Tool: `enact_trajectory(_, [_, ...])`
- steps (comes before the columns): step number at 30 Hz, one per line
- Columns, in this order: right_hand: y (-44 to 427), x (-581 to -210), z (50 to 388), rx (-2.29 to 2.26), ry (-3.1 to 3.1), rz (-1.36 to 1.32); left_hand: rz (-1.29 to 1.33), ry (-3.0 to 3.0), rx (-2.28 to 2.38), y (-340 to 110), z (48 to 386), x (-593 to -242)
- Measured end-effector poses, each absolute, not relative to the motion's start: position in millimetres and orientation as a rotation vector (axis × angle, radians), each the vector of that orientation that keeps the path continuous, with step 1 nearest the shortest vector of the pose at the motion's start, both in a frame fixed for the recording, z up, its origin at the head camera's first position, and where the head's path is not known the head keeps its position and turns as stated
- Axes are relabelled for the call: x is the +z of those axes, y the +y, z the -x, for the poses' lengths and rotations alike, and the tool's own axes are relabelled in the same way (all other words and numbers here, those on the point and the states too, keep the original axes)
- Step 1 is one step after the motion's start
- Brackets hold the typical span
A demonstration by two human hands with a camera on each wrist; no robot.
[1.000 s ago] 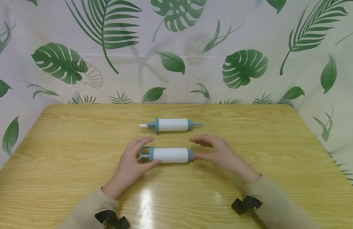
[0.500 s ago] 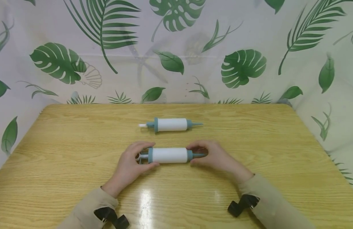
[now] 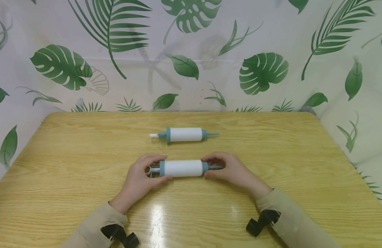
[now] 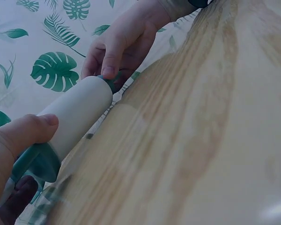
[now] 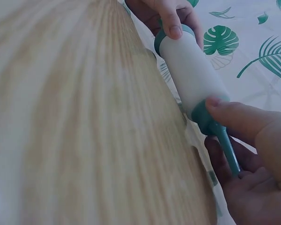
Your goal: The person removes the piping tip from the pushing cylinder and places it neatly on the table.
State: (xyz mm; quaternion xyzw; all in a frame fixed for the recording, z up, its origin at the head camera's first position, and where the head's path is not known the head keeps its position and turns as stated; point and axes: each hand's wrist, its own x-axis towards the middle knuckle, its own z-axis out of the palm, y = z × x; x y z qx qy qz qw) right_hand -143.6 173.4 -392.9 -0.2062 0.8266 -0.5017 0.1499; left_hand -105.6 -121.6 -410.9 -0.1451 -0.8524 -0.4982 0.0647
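A large syringe-like tool with a white barrel lies crosswise in front of the person, a teal collar at each end. My left hand grips its left collar between thumb and fingers, around the looped handle end. At the other end my right hand pinches the right collar; the thin teal nozzle runs back toward the palm. In the left wrist view the thumb presses on the white barrel, and the fingertips behind it are partly hidden.
A second, similar white-and-teal syringe lies parallel, farther back on the wooden table. Behind the table hangs a leaf-patterned cloth. Each sleeve carries a black wrist camera.
My right hand has moved slightly left and closed its fingers on the nozzle-end collar. My left fingers have come down onto the handle-end collar. The second syringe has stayed put.
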Motion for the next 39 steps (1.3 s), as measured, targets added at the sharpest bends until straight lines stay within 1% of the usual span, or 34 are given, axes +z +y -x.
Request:
enact_trajectory(9, [175.9,-389.7,142.5,-1.421,2.382,0.558,0.419,-2.52,-1.585,-121.6,105.2,-409.7])
enact_trajectory(18, [174.8,-387.0,142.6,-1.508,2.342,0.526,0.421,-2.482,-1.666,-122.6,105.0,-409.7])
enact_trajectory(39, [175.3,-387.5,140.0,-1.683,2.287,0.749,0.481,-2.504,-1.645,-123.0,103.5,-405.3])
